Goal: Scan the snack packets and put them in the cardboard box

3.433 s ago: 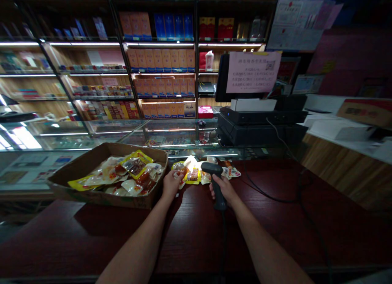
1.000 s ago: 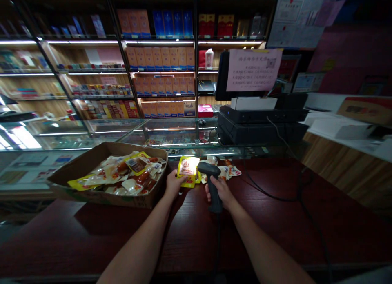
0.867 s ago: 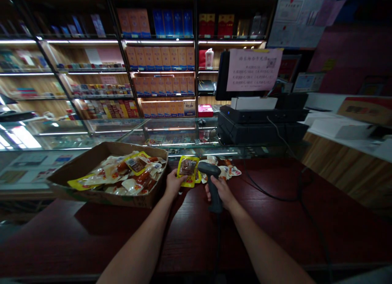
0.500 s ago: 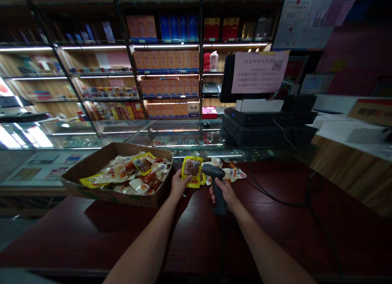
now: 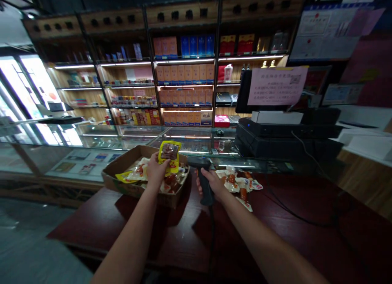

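Observation:
My left hand [image 5: 157, 170] grips a yellow snack packet [image 5: 169, 151] with a clear window showing brown food, held up over the right side of a cardboard box [image 5: 170, 200]. Several more sealed snack packets [image 5: 139, 171] lie inside that box, partly hidden by my hand. In my right hand [image 5: 208, 181] is a dark barcode scanner [image 5: 206, 190], its fingers wrapped round the handle and its head pointing left towards the box. Just right of the scanner, several pale vacuum-sealed packets [image 5: 243, 185] with reddish-brown food lie on the dark red counter.
A glass display case [image 5: 190, 133] runs behind the counter [image 5: 180, 239]. At the right stand a monitor with a pink paper sign [image 5: 275, 86] and a black cash drawer [image 5: 284, 143]. Cables [image 5: 294, 214] trail over the counter's right side. Lit shelves of boxes [image 5: 185, 74] line the back wall.
My left hand has lifted the yellow packet off the counter and carried it left over the box. The scanner has shifted left with my right hand. The camera view has turned left and tilted up.

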Motion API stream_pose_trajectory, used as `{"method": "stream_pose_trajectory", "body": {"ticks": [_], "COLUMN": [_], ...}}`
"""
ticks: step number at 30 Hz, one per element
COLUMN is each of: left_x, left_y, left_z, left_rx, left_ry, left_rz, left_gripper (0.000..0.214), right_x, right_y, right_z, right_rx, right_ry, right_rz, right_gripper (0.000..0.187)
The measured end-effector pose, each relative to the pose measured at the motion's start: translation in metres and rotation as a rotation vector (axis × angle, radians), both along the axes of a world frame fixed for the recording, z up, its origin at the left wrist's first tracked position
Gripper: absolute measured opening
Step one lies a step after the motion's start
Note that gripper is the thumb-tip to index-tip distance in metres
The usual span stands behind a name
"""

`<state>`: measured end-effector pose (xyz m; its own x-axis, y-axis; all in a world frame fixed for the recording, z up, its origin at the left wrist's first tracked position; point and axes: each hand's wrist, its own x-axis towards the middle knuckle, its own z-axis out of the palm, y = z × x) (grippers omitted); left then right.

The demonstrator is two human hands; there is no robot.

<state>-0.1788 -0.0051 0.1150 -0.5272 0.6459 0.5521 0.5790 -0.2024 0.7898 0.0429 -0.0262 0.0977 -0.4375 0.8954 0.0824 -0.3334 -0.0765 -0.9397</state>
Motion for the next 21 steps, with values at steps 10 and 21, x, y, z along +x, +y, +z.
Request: {"method": "stream_pose_trajectory", "body": {"ticks": [10,21], "left_x": [-0.081,0.048], "left_y": [-0.005,-0.011], "left_z": [0.015,-0.012], "left_rx": [-0.104,0.124], "left_ry": [0.365,0.388], "left_rz": [0.315,-0.032], "left_gripper": [0.051,0.019], "right_x": [-0.069,0.022], "right_y": [0.003,-0.002], "right_z": [0.003,-0.018], "right_rx": [0.03,-0.014], "right_ry": [0.028,0.006], "right_rz": [0.126,-0.096], "right_gripper": [0.041,0.041]}}
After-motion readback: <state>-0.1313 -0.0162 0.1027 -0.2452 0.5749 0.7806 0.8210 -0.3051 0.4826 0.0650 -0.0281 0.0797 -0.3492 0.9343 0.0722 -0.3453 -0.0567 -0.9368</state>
